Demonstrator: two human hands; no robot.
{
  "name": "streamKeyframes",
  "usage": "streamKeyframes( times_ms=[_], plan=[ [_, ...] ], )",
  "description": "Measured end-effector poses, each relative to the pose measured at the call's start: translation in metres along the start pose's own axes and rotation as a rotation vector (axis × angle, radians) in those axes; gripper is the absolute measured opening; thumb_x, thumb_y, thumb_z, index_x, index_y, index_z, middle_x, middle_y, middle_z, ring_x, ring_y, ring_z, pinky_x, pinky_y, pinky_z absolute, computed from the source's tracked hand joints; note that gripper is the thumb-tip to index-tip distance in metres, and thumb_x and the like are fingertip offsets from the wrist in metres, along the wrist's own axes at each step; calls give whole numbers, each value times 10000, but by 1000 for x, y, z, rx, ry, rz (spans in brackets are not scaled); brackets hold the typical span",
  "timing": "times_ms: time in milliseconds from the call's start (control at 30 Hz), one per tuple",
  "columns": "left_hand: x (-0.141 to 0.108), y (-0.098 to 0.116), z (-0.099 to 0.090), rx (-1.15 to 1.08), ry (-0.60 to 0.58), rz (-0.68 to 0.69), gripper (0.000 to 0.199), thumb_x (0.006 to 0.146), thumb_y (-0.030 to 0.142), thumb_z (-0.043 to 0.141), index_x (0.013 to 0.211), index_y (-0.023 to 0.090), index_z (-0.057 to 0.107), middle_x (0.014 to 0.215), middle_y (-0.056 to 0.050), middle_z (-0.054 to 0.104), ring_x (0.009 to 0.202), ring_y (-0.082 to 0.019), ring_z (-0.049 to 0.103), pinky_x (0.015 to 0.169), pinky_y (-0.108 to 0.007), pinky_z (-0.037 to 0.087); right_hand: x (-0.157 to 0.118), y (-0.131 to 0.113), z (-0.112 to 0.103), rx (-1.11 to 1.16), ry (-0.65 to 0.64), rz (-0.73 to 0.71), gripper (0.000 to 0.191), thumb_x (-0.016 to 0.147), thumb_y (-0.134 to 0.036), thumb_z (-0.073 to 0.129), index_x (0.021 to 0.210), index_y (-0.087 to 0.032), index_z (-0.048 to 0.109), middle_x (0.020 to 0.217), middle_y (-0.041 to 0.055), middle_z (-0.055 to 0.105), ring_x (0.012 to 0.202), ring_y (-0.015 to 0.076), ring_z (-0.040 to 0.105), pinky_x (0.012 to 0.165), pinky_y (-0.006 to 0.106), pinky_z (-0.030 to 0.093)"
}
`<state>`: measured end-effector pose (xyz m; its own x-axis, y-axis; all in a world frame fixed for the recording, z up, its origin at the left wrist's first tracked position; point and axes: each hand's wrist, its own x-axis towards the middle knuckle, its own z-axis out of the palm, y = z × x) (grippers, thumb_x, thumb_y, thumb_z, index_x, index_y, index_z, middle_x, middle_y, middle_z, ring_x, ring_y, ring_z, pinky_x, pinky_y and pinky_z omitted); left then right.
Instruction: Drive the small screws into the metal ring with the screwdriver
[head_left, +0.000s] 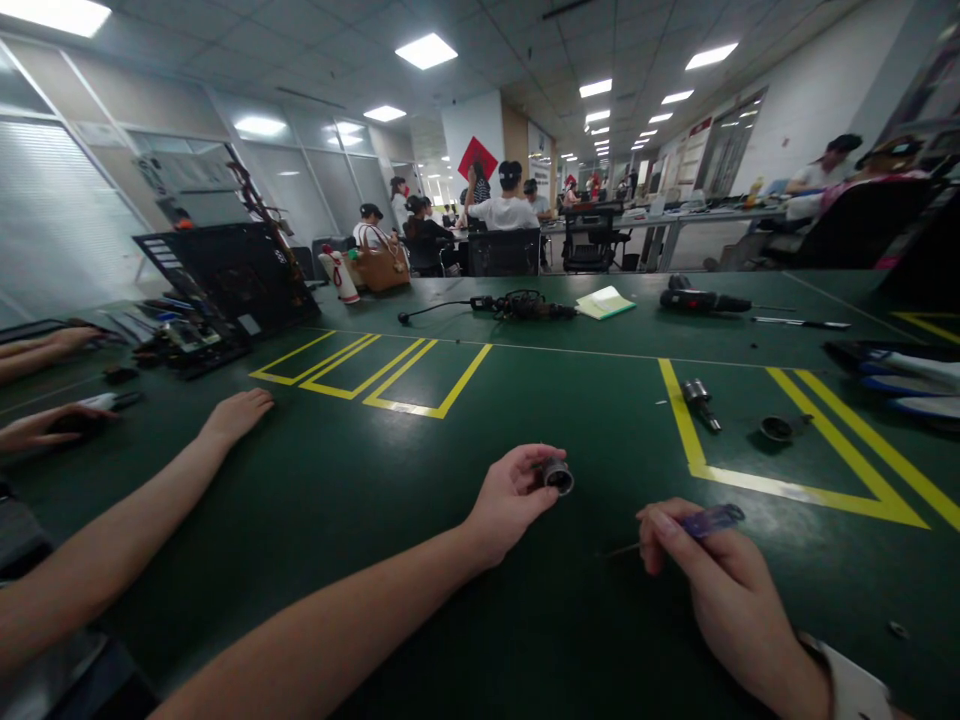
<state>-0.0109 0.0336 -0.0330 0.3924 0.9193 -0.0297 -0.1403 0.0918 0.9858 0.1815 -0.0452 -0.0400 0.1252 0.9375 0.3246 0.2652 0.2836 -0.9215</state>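
Observation:
Held between the thumb and fingers of my left hand (512, 497) is a small round metal part (558, 477), its hollow end turned towards me. My right hand (720, 575) is closed round a screwdriver (711, 520) with a clear purple handle. Its thin shaft points left, towards the space below the metal part, and does not touch it. Inside a yellow tape outline to the right lie a metal cylinder part with a narrow tip (697, 398) and a dark cup-shaped part (776, 429). A small nut-like piece (898, 630) rests near my right wrist.
Other people's hands (238, 415) rest on the green table (420, 450) at the left, one on a mouse. Yellow tape (465, 380) marks the surface. Farther back are a corded tool (525, 305), a notepad (606, 302) and a power screwdriver (701, 300).

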Motion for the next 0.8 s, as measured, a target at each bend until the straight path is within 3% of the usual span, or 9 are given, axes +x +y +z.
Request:
streamKeyframes(
  times_ms=[167, 467, 700, 800],
  plan=[
    [-1, 2, 0, 32, -32, -1, 385, 711, 94, 697, 1084, 164, 631, 1048, -74, 676, 1013, -205, 620, 944, -405, 468, 1, -3, -1, 0, 16, 18, 390, 878, -459, 495, 588, -214, 584, 493, -7, 540, 501, 170, 541, 501, 301, 451],
    [-1, 2, 1, 69, -47, 42, 332, 735, 229, 712, 1049, 140, 651, 976, -80, 677, 851, -180, 631, 723, -310, 531, 1, -6, 0, -36, 4, 16, 380, 871, -447, 507, 586, -206, 579, 509, -8, 546, 477, 159, 533, 476, 285, 440],
    [-8, 3, 5, 68, -119, 32, 304, 775, 237, 679, 1068, 166, 639, 997, -71, 663, 873, -182, 624, 757, -333, 532, -1, -9, 0, -63, -35, -22, 360, 885, -406, 500, 590, -212, 571, 519, -9, 542, 492, 160, 539, 479, 278, 434],
    [-18, 5, 13, 17, -201, 22, 292, 800, 230, 652, 1087, 182, 626, 1019, -63, 640, 919, -189, 614, 810, -361, 528, -2, -13, 1, -51, -98, -111, 360, 887, -375, 494, 567, -219, 551, 557, 4, 545, 568, 179, 557, 533, 298, 447]
  ],
)
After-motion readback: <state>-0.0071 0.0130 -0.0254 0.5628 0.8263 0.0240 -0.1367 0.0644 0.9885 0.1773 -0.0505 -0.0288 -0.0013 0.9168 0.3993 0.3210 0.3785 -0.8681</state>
